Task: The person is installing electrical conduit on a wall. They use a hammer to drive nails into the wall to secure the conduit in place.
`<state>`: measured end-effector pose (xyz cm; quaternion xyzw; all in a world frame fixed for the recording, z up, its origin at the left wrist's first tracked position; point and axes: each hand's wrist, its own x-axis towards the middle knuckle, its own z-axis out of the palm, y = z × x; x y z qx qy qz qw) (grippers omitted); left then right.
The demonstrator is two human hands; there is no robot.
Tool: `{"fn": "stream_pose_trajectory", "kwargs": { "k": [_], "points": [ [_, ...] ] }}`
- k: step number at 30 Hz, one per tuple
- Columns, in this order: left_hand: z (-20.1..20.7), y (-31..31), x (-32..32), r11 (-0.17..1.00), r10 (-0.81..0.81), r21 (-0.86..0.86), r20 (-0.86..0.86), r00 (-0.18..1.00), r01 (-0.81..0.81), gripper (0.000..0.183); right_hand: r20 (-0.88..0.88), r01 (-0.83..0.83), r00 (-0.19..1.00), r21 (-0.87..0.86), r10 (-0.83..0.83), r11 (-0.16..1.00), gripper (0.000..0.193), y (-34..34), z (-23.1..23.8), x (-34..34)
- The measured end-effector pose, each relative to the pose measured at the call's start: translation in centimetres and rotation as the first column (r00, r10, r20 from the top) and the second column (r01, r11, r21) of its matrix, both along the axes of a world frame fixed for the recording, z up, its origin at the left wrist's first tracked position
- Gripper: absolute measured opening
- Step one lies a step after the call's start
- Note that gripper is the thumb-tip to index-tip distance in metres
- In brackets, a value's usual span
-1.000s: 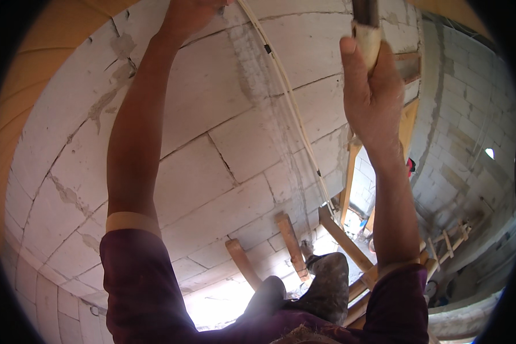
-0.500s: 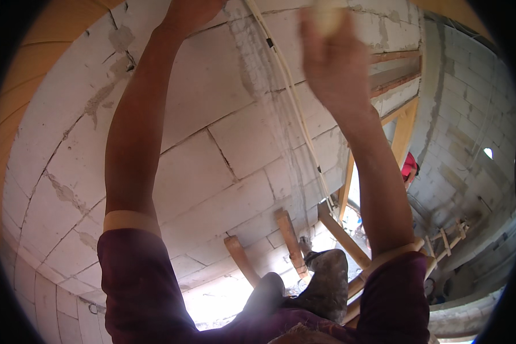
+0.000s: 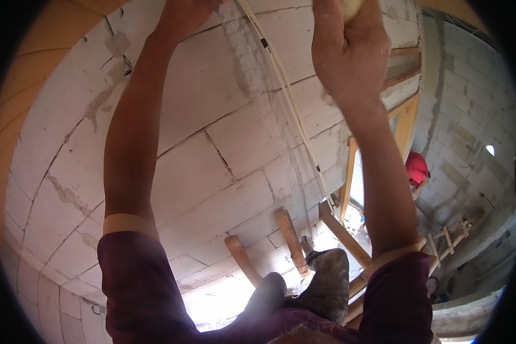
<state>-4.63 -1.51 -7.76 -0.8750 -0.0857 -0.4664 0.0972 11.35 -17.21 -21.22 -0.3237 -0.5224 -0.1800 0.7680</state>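
My left hand [image 3: 188,18] is raised to the upper edge, against the block wall [image 3: 223,155]; its fingers are mostly cut off by the picture's edge. A pair of pale cables [image 3: 286,83] runs down the wall just right of it, with dark clips around them. My right hand [image 3: 352,60] is raised to the right of the cables, its fingers closed around a pale yellowish object [image 3: 351,7]. Only part of that object shows at the top, so its kind cannot be made out.
Below me are wooden beams [image 3: 292,243] and my shoe [image 3: 329,281]. A wooden frame [image 3: 404,129] borders an opening at right. Beyond it a person in red [image 3: 417,169] bends over, near a wooden ladder [image 3: 446,243]. Orange-brown boards [image 3: 26,74] curve along the upper left.
My right hand has moved a little right and down, and is less blurred. My left hand stays nearly in place. The person in red shows more fully.
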Motion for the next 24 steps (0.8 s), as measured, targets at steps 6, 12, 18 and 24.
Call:
{"fn": "stream_pose_trajectory", "kwargs": {
  "k": [6, 12, 18, 24],
  "points": [
    [1.2, 0.4, 0.8, 1.0, -0.021, 0.017, 0.107, 0.994, 0.019, 0.019, 0.178, 0.215, 0.971, -0.336, -0.162, 0.917, 0.044, 1.0, -0.4, 3.4],
    [2.0, 1.4, -0.4, 0.912, -0.41, 0.082, 0.145, 0.9, 0.402, 0.017, -0.079, 0.014, 0.996, -0.277, -0.037, 0.961, 0.044, -2.4, -5.3, 3.8],
    [2.0, 1.3, -0.8, 0.963, -0.271, 0.038, 0.088, 0.959, 0.268, 0.016, -0.119, -0.002, 0.991, -0.461, -0.059, 0.888, 0.042, -2.0, -7.6, 4.2],
    [1.7, 1.3, -0.3, 0.973, -0.231, 0.026, 0.138, 0.963, 0.229, 0.023, -0.096, -0.005, 0.994, -0.477, -0.047, 0.879, 0.043, -0.9, -9.0, 4.3]
  ]
}}
